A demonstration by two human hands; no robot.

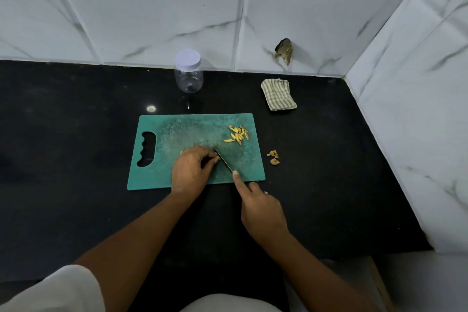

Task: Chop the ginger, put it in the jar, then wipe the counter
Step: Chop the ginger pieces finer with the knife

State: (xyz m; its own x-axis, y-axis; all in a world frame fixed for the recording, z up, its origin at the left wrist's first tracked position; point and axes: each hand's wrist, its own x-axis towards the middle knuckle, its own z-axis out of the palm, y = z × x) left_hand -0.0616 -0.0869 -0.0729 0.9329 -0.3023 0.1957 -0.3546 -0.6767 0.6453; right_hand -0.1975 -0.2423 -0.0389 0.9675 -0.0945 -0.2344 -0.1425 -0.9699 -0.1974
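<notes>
Head view: knife (pixel 224 161) on ginger (pixel 217 159); lidded jar (pixel 188 72) behind board (pixel 177 129)

There is one green cutting board (pixel 177 132), one knife (pixel 224 161) and one uncut ginger piece (pixel 216 159). The cut ginger strips (pixel 238 134) number roughly a dozen, too small to count exactly. About three ginger scraps (pixel 274 157) lie together. There is one clear jar (pixel 188 78) with one white lid (pixel 187 60), and one folded striped cloth (pixel 278 95). Two hands are in view, left hand (pixel 190 172) and right hand (pixel 260 208).
</notes>
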